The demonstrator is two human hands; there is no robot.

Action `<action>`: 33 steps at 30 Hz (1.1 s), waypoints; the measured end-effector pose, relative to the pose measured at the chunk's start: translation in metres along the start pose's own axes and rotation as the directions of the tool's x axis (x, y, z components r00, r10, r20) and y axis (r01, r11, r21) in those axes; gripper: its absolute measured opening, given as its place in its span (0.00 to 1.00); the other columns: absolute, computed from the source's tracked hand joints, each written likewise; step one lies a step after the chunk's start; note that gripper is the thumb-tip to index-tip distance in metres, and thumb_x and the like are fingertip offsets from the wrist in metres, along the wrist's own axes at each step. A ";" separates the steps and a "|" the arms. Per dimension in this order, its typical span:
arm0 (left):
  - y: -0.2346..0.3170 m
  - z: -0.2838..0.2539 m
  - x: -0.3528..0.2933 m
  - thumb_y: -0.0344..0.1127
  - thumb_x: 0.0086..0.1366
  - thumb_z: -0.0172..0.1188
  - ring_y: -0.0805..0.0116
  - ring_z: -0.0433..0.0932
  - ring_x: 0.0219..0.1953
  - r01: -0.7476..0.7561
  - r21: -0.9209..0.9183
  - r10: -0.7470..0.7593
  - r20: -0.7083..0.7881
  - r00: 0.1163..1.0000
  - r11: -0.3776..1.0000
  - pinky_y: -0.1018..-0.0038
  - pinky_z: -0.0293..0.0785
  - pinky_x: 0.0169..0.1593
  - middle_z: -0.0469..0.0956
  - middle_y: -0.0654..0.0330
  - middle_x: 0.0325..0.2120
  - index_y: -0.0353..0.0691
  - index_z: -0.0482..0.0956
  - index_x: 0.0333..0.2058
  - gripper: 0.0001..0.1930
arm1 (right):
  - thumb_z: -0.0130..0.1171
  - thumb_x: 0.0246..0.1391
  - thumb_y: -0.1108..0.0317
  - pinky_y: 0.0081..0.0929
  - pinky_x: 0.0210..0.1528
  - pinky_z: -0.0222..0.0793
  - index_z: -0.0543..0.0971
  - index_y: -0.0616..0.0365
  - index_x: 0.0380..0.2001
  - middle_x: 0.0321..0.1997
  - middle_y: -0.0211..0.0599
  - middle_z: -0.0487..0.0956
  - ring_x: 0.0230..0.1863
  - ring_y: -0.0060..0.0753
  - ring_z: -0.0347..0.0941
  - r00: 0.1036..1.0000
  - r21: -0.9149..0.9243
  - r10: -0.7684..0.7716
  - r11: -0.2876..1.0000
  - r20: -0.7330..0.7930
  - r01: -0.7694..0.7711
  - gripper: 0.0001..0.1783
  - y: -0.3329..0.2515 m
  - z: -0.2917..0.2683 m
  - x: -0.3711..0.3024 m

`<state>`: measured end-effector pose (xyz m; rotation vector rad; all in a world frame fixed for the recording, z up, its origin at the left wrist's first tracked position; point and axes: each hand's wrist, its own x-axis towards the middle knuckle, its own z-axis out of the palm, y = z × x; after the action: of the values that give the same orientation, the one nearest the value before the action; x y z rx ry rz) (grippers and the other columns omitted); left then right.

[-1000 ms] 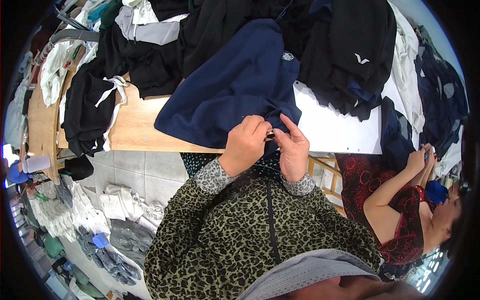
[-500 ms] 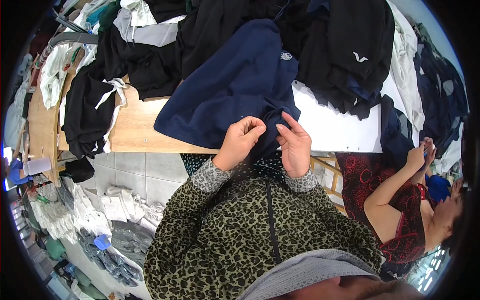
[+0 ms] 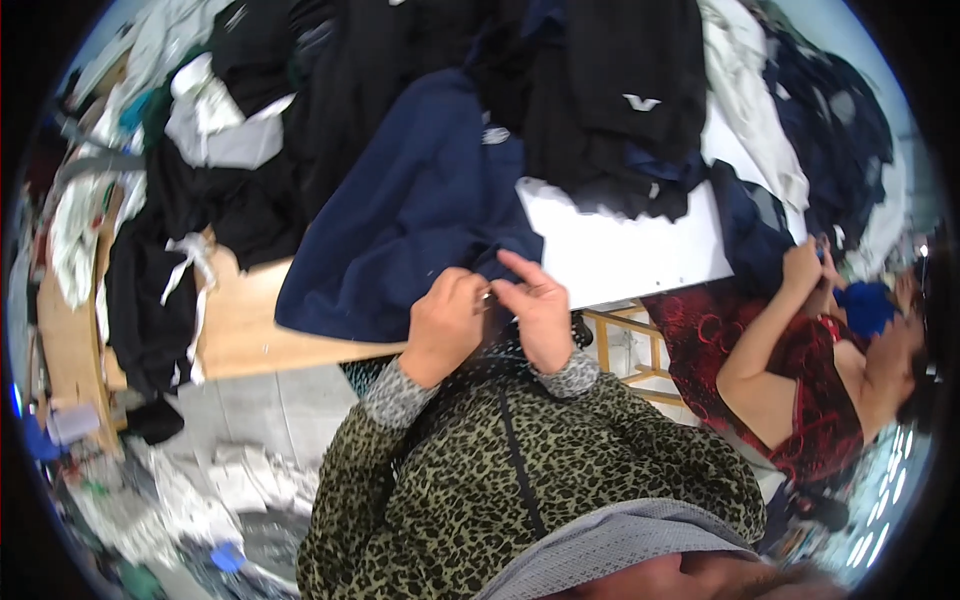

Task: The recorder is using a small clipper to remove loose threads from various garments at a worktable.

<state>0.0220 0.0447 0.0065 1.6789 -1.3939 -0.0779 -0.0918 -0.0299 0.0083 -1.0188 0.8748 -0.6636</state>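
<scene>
A navy blue garment (image 3: 420,210) lies spread on the wooden table (image 3: 245,330), its near corner hanging over the table's front edge. My left hand (image 3: 445,325) and my right hand (image 3: 540,310) meet at that corner, fingertips together, pinching something small between them; what it is cannot be made out. Both wrists show grey cuffs and leopard-print sleeves.
Black garments (image 3: 600,90) and white and grey clothes (image 3: 215,130) are piled across the table's far side. A white board (image 3: 630,250) lies to the right. Another person in a red patterned top (image 3: 790,370) works at the right. Clothes heaps (image 3: 200,490) cover the floor at left.
My hands have drawn a little closer together at the garment's corner and sit slightly nearer to my body. The garment has barely shifted.
</scene>
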 end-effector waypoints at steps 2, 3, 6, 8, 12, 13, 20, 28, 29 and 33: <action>-0.002 0.000 -0.001 0.21 0.50 0.55 0.52 0.73 0.28 0.082 -0.147 -0.069 0.094 0.993 0.986 0.65 0.70 0.29 0.70 0.55 0.27 0.38 0.68 0.30 0.08 | 0.58 0.48 0.81 0.08 0.32 0.62 0.75 0.65 0.48 0.33 0.20 0.70 0.28 0.08 0.65 0.999 0.112 0.048 0.993 -0.009 -0.047 0.21 -0.004 -0.001 0.000; -0.002 -0.001 -0.001 0.21 0.54 0.54 0.51 0.72 0.29 0.141 -0.236 -0.110 0.143 0.984 0.962 0.65 0.69 0.31 0.70 0.52 0.27 0.36 0.68 0.30 0.06 | 0.58 0.48 0.80 0.10 0.33 0.64 0.74 0.66 0.49 0.34 0.24 0.74 0.29 0.10 0.66 0.997 0.141 0.072 0.988 -0.026 -0.067 0.21 -0.007 0.001 -0.002; 0.001 -0.001 0.000 0.23 0.59 0.52 0.61 0.68 0.25 0.243 -0.351 -0.175 0.212 0.961 0.904 0.72 0.65 0.29 0.69 0.54 0.24 0.34 0.69 0.29 0.02 | 0.61 0.48 0.76 0.11 0.31 0.64 0.73 0.66 0.50 0.32 0.28 0.76 0.29 0.12 0.67 0.994 0.205 0.112 0.973 -0.010 -0.108 0.22 -0.007 -0.008 0.002; 0.003 -0.006 -0.003 0.24 0.59 0.54 0.70 0.65 0.22 0.316 -0.390 -0.239 0.234 0.942 0.865 0.76 0.62 0.27 0.67 0.58 0.22 0.34 0.70 0.27 0.03 | 0.61 0.49 0.73 0.09 0.27 0.59 0.75 0.63 0.47 0.29 0.24 0.75 0.25 0.11 0.64 0.988 0.233 0.155 0.961 -0.021 -0.146 0.19 -0.017 -0.003 0.000; -0.003 -0.005 -0.012 0.25 0.60 0.56 0.82 0.61 0.22 0.514 -0.470 -0.434 0.277 0.858 0.717 0.84 0.56 0.25 0.66 0.68 0.23 0.34 0.72 0.27 0.03 | 0.61 0.49 0.74 0.08 0.28 0.60 0.76 0.62 0.44 0.31 0.24 0.75 0.26 0.10 0.64 0.989 0.285 0.150 0.948 -0.019 -0.138 0.17 -0.014 -0.009 0.005; -0.008 -0.005 -0.016 0.25 0.60 0.55 0.83 0.61 0.22 0.553 -0.484 -0.471 0.291 0.833 0.678 0.84 0.56 0.25 0.66 0.68 0.23 0.34 0.73 0.27 0.03 | 0.61 0.48 0.76 0.08 0.29 0.61 0.76 0.62 0.45 0.30 0.23 0.74 0.26 0.10 0.64 0.989 0.263 0.146 0.955 -0.018 -0.136 0.18 -0.019 -0.009 0.005; -0.012 -0.009 -0.018 0.26 0.61 0.57 0.85 0.63 0.26 0.653 -0.528 -0.593 0.310 0.743 0.543 0.87 0.60 0.30 0.69 0.70 0.26 0.34 0.73 0.32 0.03 | 0.62 0.46 0.78 0.08 0.28 0.58 0.71 0.63 0.52 0.25 0.19 0.67 0.24 0.09 0.58 0.995 0.196 0.093 0.975 0.048 -0.100 0.26 -0.001 -0.019 0.007; 0.005 0.000 -0.012 0.21 0.56 0.59 0.84 0.66 0.27 0.588 -0.502 -0.473 0.350 0.808 0.634 0.86 0.63 0.29 0.73 0.66 0.32 0.29 0.70 0.47 0.19 | 0.58 0.48 0.81 0.12 0.36 0.69 0.65 0.65 0.57 0.31 0.28 0.75 0.31 0.15 0.70 0.986 0.201 0.082 0.973 0.148 -0.111 0.31 0.001 -0.012 0.000; -0.001 0.001 -0.014 0.21 0.56 0.59 0.84 0.66 0.27 0.590 -0.497 -0.477 0.348 0.807 0.636 0.86 0.63 0.29 0.73 0.66 0.32 0.29 0.70 0.47 0.19 | 0.58 0.48 0.81 0.12 0.36 0.69 0.65 0.65 0.57 0.31 0.28 0.75 0.31 0.15 0.70 0.985 0.206 0.083 0.972 0.152 -0.114 0.31 0.001 -0.011 0.000; -0.008 0.001 -0.019 0.24 0.56 0.61 0.83 0.67 0.28 0.608 -0.531 -0.508 0.341 0.791 0.591 0.85 0.65 0.31 0.72 0.66 0.31 0.29 0.72 0.45 0.17 | 0.59 0.47 0.80 0.10 0.26 0.63 0.64 0.61 0.58 0.24 0.23 0.71 0.24 0.11 0.65 0.991 0.250 0.092 0.961 0.100 -0.115 0.32 -0.011 -0.012 -0.001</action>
<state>0.0207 0.0587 -0.0089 1.4773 -0.7353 -0.9586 -0.1035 -0.0393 0.0157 -0.7594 0.7391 -0.6205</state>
